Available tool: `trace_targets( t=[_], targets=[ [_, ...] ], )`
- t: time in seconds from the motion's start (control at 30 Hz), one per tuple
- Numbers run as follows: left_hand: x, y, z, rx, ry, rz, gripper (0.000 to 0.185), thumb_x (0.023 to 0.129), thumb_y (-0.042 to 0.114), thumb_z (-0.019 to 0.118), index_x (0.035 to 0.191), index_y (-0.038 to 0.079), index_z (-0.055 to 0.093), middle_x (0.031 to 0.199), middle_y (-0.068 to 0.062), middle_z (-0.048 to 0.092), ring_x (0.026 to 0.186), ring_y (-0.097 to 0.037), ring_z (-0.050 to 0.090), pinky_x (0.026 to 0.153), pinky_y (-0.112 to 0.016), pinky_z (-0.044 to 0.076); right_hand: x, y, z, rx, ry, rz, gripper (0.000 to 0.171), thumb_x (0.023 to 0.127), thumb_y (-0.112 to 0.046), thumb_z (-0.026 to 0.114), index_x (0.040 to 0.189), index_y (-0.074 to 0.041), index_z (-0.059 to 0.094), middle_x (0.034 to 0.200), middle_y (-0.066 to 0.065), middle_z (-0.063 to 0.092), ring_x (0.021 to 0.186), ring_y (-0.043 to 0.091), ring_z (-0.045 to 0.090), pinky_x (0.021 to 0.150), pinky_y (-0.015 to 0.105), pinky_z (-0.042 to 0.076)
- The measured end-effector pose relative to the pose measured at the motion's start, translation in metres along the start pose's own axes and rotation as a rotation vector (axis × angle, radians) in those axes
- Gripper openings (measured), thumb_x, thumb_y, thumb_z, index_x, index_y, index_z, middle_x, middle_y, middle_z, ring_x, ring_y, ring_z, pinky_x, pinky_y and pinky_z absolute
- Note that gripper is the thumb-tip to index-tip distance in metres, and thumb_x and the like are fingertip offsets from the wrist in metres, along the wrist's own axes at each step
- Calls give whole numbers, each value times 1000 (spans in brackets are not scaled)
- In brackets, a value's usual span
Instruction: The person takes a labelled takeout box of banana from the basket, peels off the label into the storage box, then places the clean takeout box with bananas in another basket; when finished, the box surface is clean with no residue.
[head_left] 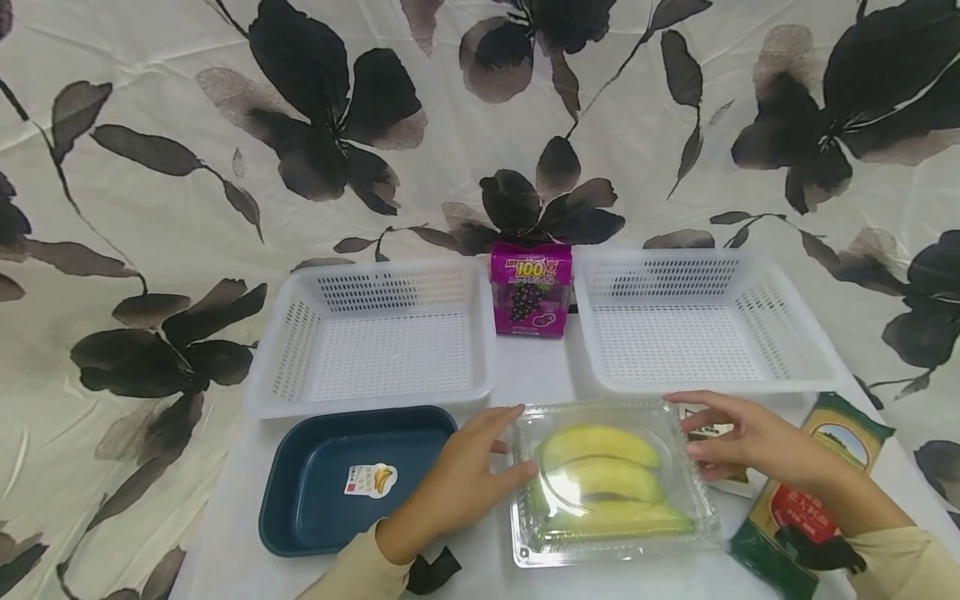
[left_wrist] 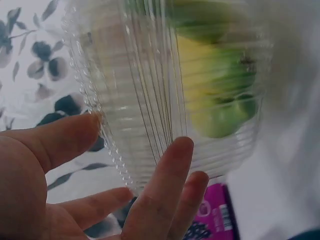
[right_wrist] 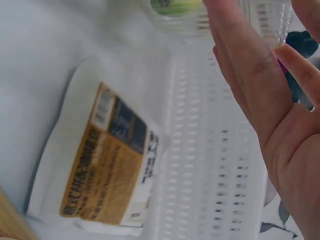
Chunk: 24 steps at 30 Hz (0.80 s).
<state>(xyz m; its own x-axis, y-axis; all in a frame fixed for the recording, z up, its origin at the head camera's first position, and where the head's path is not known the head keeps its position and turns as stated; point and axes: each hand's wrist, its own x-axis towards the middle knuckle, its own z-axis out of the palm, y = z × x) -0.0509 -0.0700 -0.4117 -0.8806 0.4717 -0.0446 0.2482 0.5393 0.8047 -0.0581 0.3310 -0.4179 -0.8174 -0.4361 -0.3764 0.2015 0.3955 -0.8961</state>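
Observation:
A clear plastic clamshell box [head_left: 592,557] with its lid down is at the front middle in the head view. Yellow bananas [head_left: 600,479] show through its lid. My left hand [head_left: 468,471] is at the left side of the box, thumb over the lid's edge and fingertips at the back corner. In the left wrist view those fingers [left_wrist: 167,187] lie fairly straight along the ribbed side. From the right, my right hand [head_left: 757,442] reaches the opposite edge with loosely extended fingers, fingertips right at the rim.
Two white perforated baskets [head_left: 258,400] [head_left: 712,387] stand at the back, a purple grape candy bag [head_left: 531,292] between them. A dark blue tray [head_left: 307,500] is at front left. A green-and-gold package [head_left: 780,517] and a white-and-brown packet [right_wrist: 110,165] lie on the right.

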Motion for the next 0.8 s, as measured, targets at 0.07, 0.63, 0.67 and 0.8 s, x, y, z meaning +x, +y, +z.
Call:
trace_targets(
  t=[0.07,0.63,0.67,0.8],
  targets=[
    [-4,2,-6,-20,7,-10,68,92,32,75,152,14,48,154,-12,49,109,-21,71,85,-35,60,-2,-6,1,12,-2,-3,69,98,-17,68,158,-12,34,140,37,47,100,30,74,81,45,64],
    [-20,20,-80,-142,122,-109,69,88,41,81,150,32,51,153,2,49,122,-26,65,76,-28,62,18,-95,14,-116,77,-121,67,96,-20,72,156,-20,41,133,27,58,92,29,76,75,40,65],
    [-20,19,-85,-149,127,-109,69,88,41,80,150,32,50,154,2,48,123,-27,65,77,-29,62,21,-100,15,-125,81,-126,67,96,-21,72,156,-21,42,133,26,58,92,28,76,75,40,65],
    [-22,16,-103,-151,152,-118,71,89,41,79,152,32,48,156,0,44,125,-26,64,82,-34,63,37,-117,20,-132,80,-181,64,97,-23,71,155,-23,43,133,24,58,90,30,75,74,41,65]
  ],
)
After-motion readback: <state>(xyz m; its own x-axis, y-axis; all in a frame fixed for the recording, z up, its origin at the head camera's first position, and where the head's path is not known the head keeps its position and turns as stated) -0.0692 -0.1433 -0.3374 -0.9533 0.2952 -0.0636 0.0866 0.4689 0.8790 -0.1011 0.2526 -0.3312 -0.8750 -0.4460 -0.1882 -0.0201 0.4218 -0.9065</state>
